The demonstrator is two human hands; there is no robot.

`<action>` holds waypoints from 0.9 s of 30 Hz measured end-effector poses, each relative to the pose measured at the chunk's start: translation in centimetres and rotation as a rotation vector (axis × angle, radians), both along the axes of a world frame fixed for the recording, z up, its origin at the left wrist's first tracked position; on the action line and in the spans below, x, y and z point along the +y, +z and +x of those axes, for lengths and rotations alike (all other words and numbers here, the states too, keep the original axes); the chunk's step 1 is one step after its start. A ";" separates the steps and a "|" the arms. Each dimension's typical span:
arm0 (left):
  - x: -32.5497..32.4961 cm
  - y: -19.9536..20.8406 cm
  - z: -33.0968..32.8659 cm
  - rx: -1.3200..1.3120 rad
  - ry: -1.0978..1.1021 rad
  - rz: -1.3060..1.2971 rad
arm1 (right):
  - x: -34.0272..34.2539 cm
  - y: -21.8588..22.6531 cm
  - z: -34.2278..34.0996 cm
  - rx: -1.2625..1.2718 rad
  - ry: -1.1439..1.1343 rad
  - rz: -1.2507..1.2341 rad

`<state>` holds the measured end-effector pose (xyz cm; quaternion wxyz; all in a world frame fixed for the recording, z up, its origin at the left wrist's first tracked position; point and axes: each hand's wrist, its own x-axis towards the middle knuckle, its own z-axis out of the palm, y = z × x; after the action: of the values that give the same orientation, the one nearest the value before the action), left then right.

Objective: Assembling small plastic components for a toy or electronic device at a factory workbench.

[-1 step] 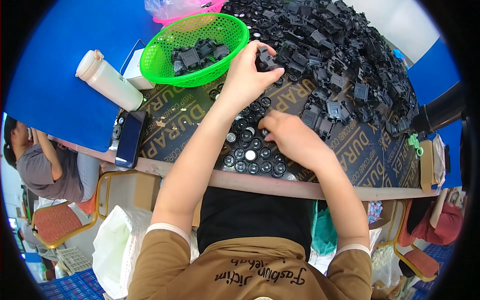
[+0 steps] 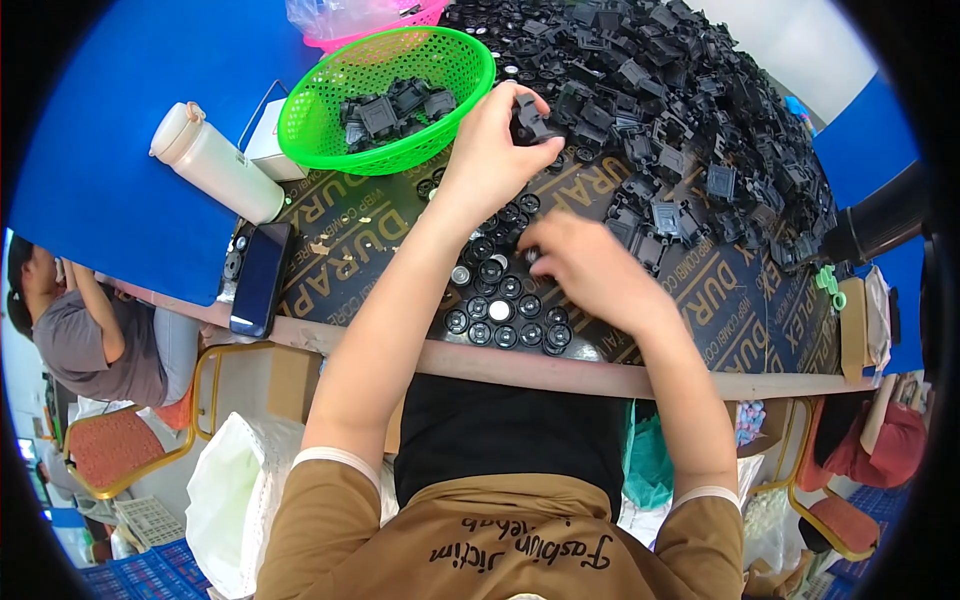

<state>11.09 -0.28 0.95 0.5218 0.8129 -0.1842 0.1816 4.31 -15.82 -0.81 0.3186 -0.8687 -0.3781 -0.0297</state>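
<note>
My left hand [image 2: 492, 135] is raised beside the green basket's right rim, its fingers closed around a black plastic toy car chassis [image 2: 530, 122]. Below it, my right hand [image 2: 590, 262] is low over a group of black toy wheels [image 2: 503, 287], thumb and fingertips pinched on one small wheel [image 2: 532, 256], mostly hidden by the fingers. Several of these wheels lie flat near the table's front edge; a few show pale or silvery faces. More black chassis pieces [image 2: 378, 115] sit in the green mesh basket [image 2: 330, 150].
A big heap of black plastic parts [image 2: 720, 180] covers the back right. To the left stand a white bottle [image 2: 215, 165] and a dark phone [image 2: 262, 280]. A black tube [image 2: 875, 230] juts in at right. Two people sit beyond the table's sides.
My right hand has shifted very slightly upward and is a little blurred, its fingertips still at the small wheel. The left hand keeps its hold on the chassis, almost unmoved.
</note>
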 end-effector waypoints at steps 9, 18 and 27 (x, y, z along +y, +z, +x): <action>-1.5 0.3 -1.5 -0.173 -0.089 0.370 | -3.2 0.9 2.5 0.441 -0.212 0.938; -2.2 0.6 -3.0 -0.272 -0.214 0.537 | -4.7 0.8 2.7 0.671 -0.150 0.991; -2.8 -0.4 -3.5 -0.397 -0.318 0.716 | -6.0 1.0 3.1 0.896 -0.139 0.754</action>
<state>7.59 -3.11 0.56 0.1833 0.8532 -0.4553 0.1765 7.37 -21.78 0.17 0.7313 -0.6462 -0.1124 0.1871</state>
